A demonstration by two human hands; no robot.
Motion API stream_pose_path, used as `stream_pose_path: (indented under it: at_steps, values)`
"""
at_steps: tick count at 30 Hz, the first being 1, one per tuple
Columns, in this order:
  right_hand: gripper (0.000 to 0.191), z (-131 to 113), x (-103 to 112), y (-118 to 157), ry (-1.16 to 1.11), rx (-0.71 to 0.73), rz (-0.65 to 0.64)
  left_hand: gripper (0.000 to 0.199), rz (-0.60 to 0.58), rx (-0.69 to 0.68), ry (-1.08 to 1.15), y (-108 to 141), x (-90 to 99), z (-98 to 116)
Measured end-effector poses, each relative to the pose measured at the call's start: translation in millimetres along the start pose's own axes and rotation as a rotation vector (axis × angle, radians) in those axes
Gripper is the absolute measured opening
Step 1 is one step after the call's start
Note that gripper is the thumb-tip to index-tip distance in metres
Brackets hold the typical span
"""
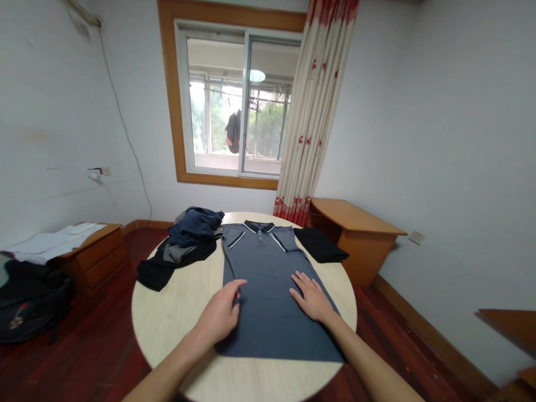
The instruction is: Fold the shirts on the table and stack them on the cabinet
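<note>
A dark grey polo shirt point(268, 312) with a black collar and white piping lies spread out, its collar toward the window. My left hand point(220, 312) is at the shirt's left side, fingers curled in at the edge of the cloth. That edge is drawn slightly inward above the hand, with a strip of fabric showing beneath it. The fingertips are partly hidden. My right hand point(312, 296) rests flat on the right half of the shirt, fingers spread.
The shirt lies on a round pale table point(184, 301). A heap of dark clothes point(192, 234) sits at its back left; a folded black garment point(320, 244) is at the back right. Beyond stand a wooden desk point(355, 215), a drawer cabinet point(100, 257) and a black backpack point(29, 301).
</note>
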State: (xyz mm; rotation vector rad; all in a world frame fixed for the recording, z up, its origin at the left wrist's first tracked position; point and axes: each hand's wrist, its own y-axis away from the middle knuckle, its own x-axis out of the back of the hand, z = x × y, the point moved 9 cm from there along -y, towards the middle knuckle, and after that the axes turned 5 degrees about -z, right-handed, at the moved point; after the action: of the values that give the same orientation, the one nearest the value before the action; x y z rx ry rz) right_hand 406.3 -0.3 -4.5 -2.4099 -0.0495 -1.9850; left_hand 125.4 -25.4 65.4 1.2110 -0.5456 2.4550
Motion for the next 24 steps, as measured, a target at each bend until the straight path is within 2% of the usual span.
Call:
stream_pose_path:
  at_steps: [3,5,7,10,12,14,16,17,19,21,24]
  values:
    - [0.066,1.9,-2.8,-1.1,-0.006,-0.003,-0.012,0.053,-0.155,-0.046,-0.042,0.2,-37.0,18.1]
    - [0.066,3.0,-3.8,-1.5,-0.009,-0.004,-0.015,0.049,-0.239,-0.042,-0.048,5.8,-51.6,20.3]
    - [0.065,2.7,-1.7,-1.8,-0.012,-0.010,-0.003,0.043,-0.285,-0.039,-0.032,13.3,-55.1,21.2]
    - [0.058,-5.6,8.6,-4.6,-0.023,-0.025,0.036,0.036,-0.319,-0.045,0.019,20.8,-48.7,22.7]
    - [0.051,-24.7,17.8,-10.5,-0.075,0.035,0.064,0.033,-0.383,-0.037,0.109,18.6,-46.5,19.0]
    - [0.045,-54.9,25.7,-20.0,-0.195,0.159,0.075,0.034,-0.498,-0.001,0.248,6.8,-49.0,7.5]
    - [0.044,-87.4,29.1,-32.9,-0.351,0.279,0.049,0.044,-0.570,0.053,0.378,-19.2,-47.7,-12.0]
    - [0.044,-102.5,28.1,-40.5,-0.418,0.320,0.018,0.049,-0.540,0.080,0.411,-39.3,-41.5,-25.3]
    - [0.047,-129.8,23.9,-55.0,-0.511,0.391,-0.045,0.053,-0.377,0.171,0.391,-87.8,-20.1,-60.0]
    - [0.048,-149.7,18.4,-66.3,-0.555,0.442,-0.085,0.052,-0.159,0.344,0.270,-134.6,7.5,-102.3]
    - [0.048,-161.9,10.1,-74.9,-0.583,0.456,-0.099,0.051,-0.035,0.445,0.190,-196.2,28.6,-142.7]
